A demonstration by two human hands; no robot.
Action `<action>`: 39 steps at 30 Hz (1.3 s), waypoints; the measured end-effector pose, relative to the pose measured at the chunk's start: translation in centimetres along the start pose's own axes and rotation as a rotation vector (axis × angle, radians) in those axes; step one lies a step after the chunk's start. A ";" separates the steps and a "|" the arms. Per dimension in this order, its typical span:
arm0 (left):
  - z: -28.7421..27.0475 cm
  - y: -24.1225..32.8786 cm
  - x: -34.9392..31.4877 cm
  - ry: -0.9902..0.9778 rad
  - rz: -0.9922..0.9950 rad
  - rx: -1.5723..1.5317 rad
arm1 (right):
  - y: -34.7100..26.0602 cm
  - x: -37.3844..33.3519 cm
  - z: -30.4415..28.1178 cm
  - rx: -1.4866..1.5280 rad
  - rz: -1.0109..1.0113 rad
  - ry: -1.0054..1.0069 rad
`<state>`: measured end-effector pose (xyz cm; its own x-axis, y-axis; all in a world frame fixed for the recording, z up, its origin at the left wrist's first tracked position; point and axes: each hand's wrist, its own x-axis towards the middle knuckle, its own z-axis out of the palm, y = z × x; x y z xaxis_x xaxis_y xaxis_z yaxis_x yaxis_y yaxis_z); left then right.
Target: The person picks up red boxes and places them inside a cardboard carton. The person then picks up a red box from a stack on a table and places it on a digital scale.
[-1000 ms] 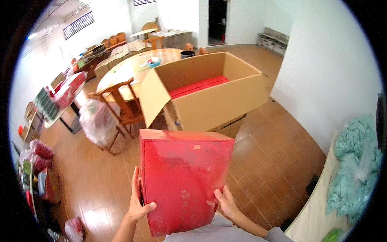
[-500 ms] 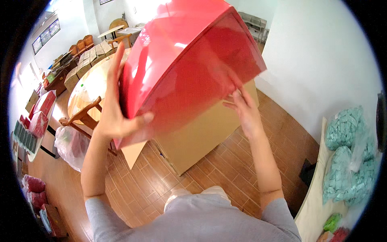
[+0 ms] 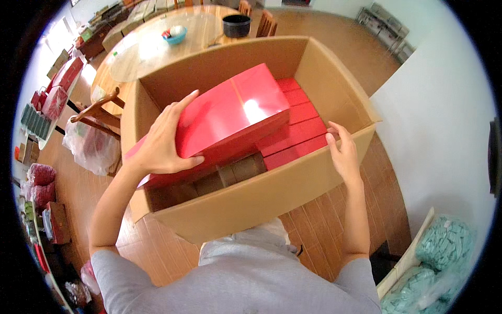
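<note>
A large open cardboard carton (image 3: 261, 196) stands right in front of me. Over its left half a glossy red box (image 3: 230, 104) lies tilted, its left end resting over or near the carton's rim. My left hand (image 3: 164, 141) grips that end, fingers across the top and thumb along the near side. Flat red boxes (image 3: 298, 136) line the carton's right part in a row. My right hand (image 3: 342, 149) hovers by the near right rim, holding nothing, its fingers slightly bent and apart. The red box partly hides the carton's bottom left, where brown cardboard shows.
A round wooden table (image 3: 209, 23) beyond the carton holds a black pot (image 3: 236, 25) and a blue bowl (image 3: 175, 35). A wooden chair (image 3: 99, 110) is left of the carton. Teal packets in clear bags (image 3: 444, 240) lie at lower right, below a white wall (image 3: 434, 125).
The red box has come down from high in front of me into the carton. My right hand has left it, while my left still holds it. The view has shifted, showing the carton's inside.
</note>
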<state>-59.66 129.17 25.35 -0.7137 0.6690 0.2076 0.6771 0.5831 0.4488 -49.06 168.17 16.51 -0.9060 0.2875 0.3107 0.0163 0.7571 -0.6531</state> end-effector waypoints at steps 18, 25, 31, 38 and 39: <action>15.0 -8.1 4.1 -0.479 -0.107 0.293 | 5.1 5.0 4.0 -0.079 -0.114 0.031; 23.4 -12.8 2.8 -0.527 -0.135 0.298 | 4.6 5.4 3.8 -0.031 -0.130 0.030; 30.8 -15.2 0.3 -0.463 -0.098 0.360 | 5.0 5.3 3.7 -0.027 -0.116 0.012; 33.3 -15.7 -0.9 -0.578 -0.136 0.487 | 4.7 5.5 4.3 -0.018 -0.088 0.028; 33.1 -15.6 -0.8 -0.597 -0.126 0.496 | 4.7 5.4 4.3 -0.030 -0.073 0.038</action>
<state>-63.74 134.82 -10.59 -0.6689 0.6363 -0.3843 0.6984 0.7150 -0.0318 -55.67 170.75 12.10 -0.8888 0.2523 0.3827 -0.0358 0.7941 -0.6067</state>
